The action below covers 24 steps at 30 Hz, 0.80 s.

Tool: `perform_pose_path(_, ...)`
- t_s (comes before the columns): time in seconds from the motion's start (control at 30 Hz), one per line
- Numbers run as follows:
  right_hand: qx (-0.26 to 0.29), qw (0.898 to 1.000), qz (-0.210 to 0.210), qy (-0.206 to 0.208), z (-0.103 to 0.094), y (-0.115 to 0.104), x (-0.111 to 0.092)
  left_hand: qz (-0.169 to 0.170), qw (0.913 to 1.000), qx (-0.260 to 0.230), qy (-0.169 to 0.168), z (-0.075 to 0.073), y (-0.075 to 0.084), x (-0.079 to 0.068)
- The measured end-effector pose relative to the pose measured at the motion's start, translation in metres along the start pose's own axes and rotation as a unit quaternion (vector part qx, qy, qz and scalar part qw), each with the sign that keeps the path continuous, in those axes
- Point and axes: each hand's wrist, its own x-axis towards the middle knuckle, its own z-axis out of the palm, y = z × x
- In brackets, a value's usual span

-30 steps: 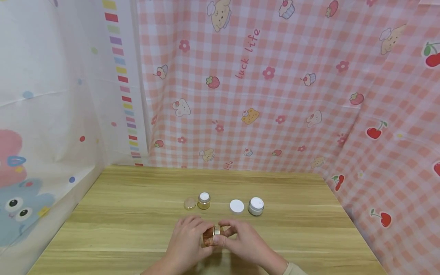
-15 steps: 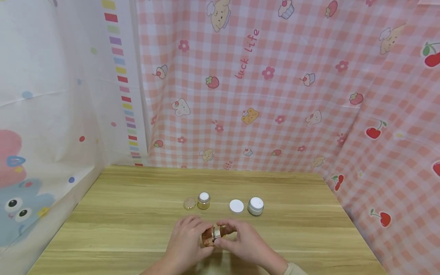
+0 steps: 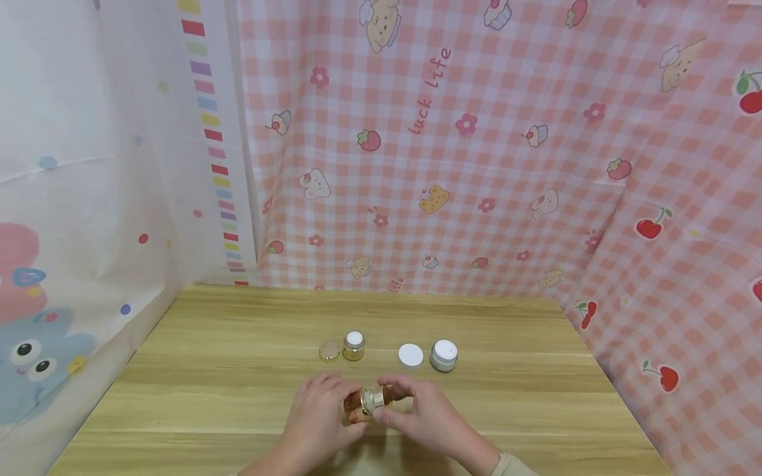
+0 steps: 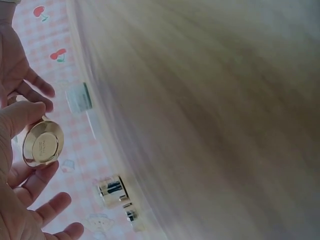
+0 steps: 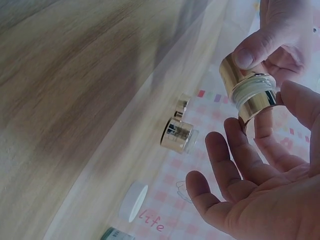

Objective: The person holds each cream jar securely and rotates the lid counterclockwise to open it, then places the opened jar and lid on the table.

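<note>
Above the near part of the table, my left hand (image 3: 321, 413) grips a gold cosmetic jar (image 3: 354, 406) tipped on its side. In the left wrist view its round gold base (image 4: 46, 145) shows between thumb and fingers. My right hand (image 3: 425, 416) pinches the jar's gold lid (image 5: 257, 106) between thumb and fingers. A clear threaded neck (image 5: 254, 87) shows between jar and lid in the right wrist view, with the lid at the neck's end. The other right fingers spread loosely below the lid.
Beyond the hands stands a smaller gold jar (image 3: 354, 350) with a white top, a gold lid (image 3: 329, 351) left of it. To the right are a white lid (image 3: 411, 355) and a pale jar (image 3: 444, 359) with a white top. Patterned cloths (image 3: 417, 165) enclose the wooden table (image 3: 238, 370).
The lid and the jar have drawn apart, baring the clear neck between them. My left hand has shifted slightly left with the jar. The things behind have not moved.
</note>
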Motion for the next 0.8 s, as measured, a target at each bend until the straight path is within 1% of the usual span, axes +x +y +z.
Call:
perform_pose_path(0.23, 0.013, 1.0, 0.002, 0.002, -0.001, 0.0, 0.0, -0.031, 0.9995, -0.011, -0.002, 0.003, -0.005, 0.0)
perform_pose_path(0.57, -0.012, 1.0, -0.01, 0.011, 0.0, -0.001, 0.0, -0.057, 0.9983, -0.014, 0.01, 0.002, -0.009, -0.001)
perform_pose_path(0.8, -0.019, 1.0, -0.004, 0.006, 0.001, -0.001, 0.003, -0.081, 0.9963, -0.028, 0.001, -0.001, -0.012, -0.002)
